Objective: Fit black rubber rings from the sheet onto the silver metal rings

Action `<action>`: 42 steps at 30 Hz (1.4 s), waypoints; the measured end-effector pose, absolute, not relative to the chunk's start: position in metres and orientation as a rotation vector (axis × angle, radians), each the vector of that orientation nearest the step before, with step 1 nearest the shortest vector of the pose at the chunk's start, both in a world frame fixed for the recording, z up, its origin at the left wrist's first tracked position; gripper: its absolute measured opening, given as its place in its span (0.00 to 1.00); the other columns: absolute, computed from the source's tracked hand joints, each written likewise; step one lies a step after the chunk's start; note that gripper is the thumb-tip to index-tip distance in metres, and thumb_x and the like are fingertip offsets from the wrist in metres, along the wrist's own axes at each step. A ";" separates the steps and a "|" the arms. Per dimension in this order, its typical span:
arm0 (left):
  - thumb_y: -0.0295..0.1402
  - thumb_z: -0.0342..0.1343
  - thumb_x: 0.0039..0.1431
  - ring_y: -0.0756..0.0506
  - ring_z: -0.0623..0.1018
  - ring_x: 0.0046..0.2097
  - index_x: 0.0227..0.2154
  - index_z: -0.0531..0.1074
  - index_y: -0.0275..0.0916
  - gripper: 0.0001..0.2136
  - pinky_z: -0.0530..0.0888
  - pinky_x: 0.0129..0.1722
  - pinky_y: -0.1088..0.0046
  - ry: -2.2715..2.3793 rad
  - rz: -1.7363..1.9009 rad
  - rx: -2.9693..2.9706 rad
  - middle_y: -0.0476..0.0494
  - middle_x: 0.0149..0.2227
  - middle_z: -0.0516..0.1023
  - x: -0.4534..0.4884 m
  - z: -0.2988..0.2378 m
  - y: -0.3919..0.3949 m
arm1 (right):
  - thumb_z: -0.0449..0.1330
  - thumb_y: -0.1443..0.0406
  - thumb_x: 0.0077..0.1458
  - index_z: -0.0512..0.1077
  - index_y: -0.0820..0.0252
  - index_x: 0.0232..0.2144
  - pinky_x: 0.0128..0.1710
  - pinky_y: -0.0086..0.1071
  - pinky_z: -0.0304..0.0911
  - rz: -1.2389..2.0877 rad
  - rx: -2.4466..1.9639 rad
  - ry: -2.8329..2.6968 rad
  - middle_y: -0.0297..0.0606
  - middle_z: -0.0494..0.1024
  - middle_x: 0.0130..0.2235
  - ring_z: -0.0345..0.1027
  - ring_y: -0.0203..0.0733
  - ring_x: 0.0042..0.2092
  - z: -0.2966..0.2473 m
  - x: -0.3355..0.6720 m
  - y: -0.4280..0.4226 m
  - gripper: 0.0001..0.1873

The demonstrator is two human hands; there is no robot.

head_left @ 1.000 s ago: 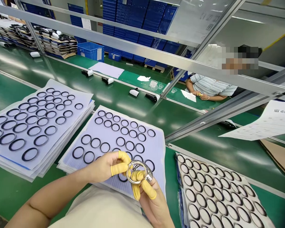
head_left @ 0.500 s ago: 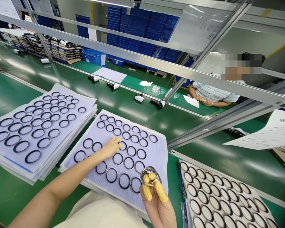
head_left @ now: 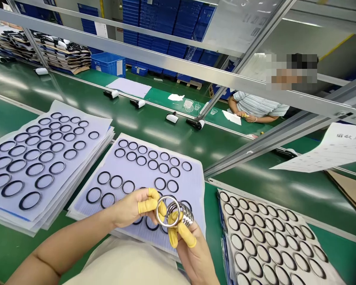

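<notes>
My right hand [head_left: 192, 253], with yellow finger cots, grips a stack of shiny metal rings [head_left: 180, 213] low in the middle of the view. My left hand [head_left: 136, 208], also in yellow cots, pinches a single ring [head_left: 165, 206] held against the front of that stack. Both hands hover over the middle sheet [head_left: 192, 182], a pale lilac sheet carrying rows of black rings. Part of that sheet's near rows is hidden behind my hands.
A stack of sheets with black rings [head_left: 86, 154] lies at the left, and a tray sheet of ringed discs [head_left: 287, 233] at the right. A green conveyor [head_left: 154, 126] carries small black-and-white parts. A seated person [head_left: 255, 107] works across it, beyond metal frame bars [head_left: 178, 67].
My left hand came back from the middle sheet to my right hand and now pinches a ring at the stack. The view shifted slightly.
</notes>
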State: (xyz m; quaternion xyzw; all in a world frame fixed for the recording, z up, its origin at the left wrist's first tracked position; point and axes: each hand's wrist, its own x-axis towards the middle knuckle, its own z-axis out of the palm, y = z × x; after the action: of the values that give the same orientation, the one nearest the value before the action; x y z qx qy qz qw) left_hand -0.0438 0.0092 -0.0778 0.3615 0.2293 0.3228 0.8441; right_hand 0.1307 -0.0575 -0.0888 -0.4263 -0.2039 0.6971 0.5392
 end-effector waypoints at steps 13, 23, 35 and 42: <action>0.38 0.59 0.60 0.50 0.75 0.35 0.32 0.69 0.36 0.10 0.71 0.36 0.75 0.289 0.718 0.950 0.46 0.33 0.74 -0.046 -0.065 -0.010 | 0.72 0.54 0.41 0.78 0.60 0.24 0.22 0.26 0.57 1.722 -0.929 -0.559 0.31 0.69 0.19 0.56 0.31 0.20 -0.076 0.132 -0.060 0.15; 0.30 0.49 0.65 0.43 0.71 0.51 0.42 0.71 0.39 0.08 0.68 0.53 0.63 1.016 0.681 2.046 0.41 0.48 0.73 -0.038 -0.099 0.035 | 0.74 0.58 0.39 0.80 0.53 0.29 0.24 0.29 0.60 1.639 -0.880 -0.347 0.35 0.78 0.26 0.59 0.33 0.22 -0.091 0.142 -0.061 0.12; 0.21 0.53 0.57 0.40 0.68 0.49 0.27 0.70 0.36 0.07 0.64 0.53 0.56 1.062 0.547 1.944 0.39 0.42 0.72 -0.014 -0.174 0.083 | 0.73 0.59 0.43 0.78 0.51 0.29 0.24 0.30 0.62 1.539 -0.868 -0.309 0.35 0.78 0.30 0.63 0.34 0.25 -0.099 0.155 -0.063 0.10; 0.44 0.41 0.67 0.48 0.75 0.32 0.33 0.62 0.37 0.15 0.73 0.34 0.69 0.793 0.651 1.449 0.42 0.33 0.74 -0.021 -0.110 0.044 | 0.72 0.58 0.44 0.79 0.54 0.32 0.25 0.28 0.63 1.491 -0.953 -0.351 0.37 0.78 0.32 0.64 0.33 0.26 -0.106 0.159 -0.065 0.11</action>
State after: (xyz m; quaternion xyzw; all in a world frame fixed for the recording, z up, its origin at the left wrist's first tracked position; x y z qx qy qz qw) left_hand -0.0213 0.0440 -0.1097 0.6331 0.3464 0.2845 0.6311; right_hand 0.1590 -0.0645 -0.1062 -0.4146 -0.1527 0.6483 0.6201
